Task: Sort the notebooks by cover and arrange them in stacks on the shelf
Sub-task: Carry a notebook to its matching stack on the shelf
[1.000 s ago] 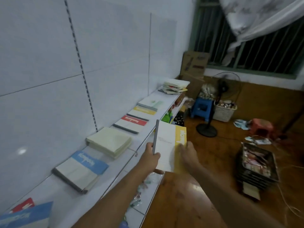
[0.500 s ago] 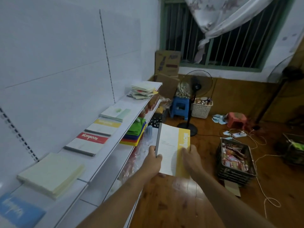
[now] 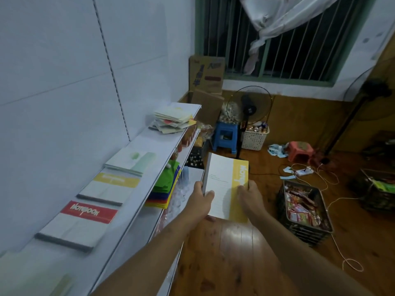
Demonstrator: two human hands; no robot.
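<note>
Beside the shelf [image 3: 147, 189], you gripped the yellow-banded notebook [image 3: 224, 189] with both hands, left hand [image 3: 199, 202] and right hand [image 3: 249, 196] fingers curled on its edges; carrying step. Next: lay it on the matching yellow stack [image 3: 113, 184].

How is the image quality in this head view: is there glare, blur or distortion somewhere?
Head view: dim, bluish light; a glare patch on the wooden floor below the held notebook; the red-banded notebook on the shelf is motion-blurred; wide-angle distortion bends the window bars.
</note>
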